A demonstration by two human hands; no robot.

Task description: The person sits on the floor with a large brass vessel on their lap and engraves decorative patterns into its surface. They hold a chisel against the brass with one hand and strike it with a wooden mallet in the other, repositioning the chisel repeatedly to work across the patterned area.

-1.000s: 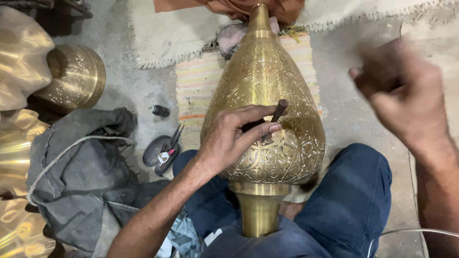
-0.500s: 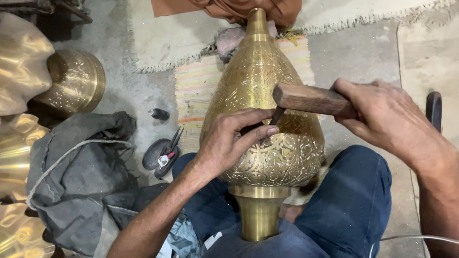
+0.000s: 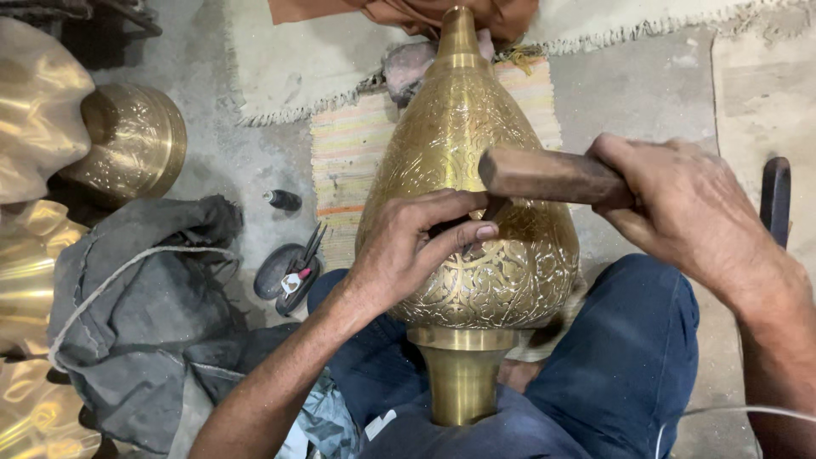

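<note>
Brass vessel (image 3: 467, 195): a large pear-shaped piece with engraved patterning is lying at the centre of the frame, its narrow tip pointing to the top edge and its plain neck resting between the person's knees at the bottom.
Left hand (image 3: 408, 255): it is resting on the engraved belly, fingers curled closed around a thin dark tool (image 3: 489, 211) whose point is touching the metal.
Right hand (image 3: 680, 208): it is gripping a wooden mallet (image 3: 544, 174) firmly; the mallet's blunt end is sitting just above the thin tool, at the centre of the frame.
Striped mat (image 3: 348, 153): it is lying on the floor beneath the vessel's upper half.
Grey cloth (image 3: 144, 323): it is lying crumpled at the lower left, with a pale cord (image 3: 110, 280) looping over it.
Scissors (image 3: 299, 268): they are lying on a small dark dish, between the cloth and the vessel.
Second engraved brass piece (image 3: 136, 140): it is lying on its side at the upper left, well apart from both hands.
</note>
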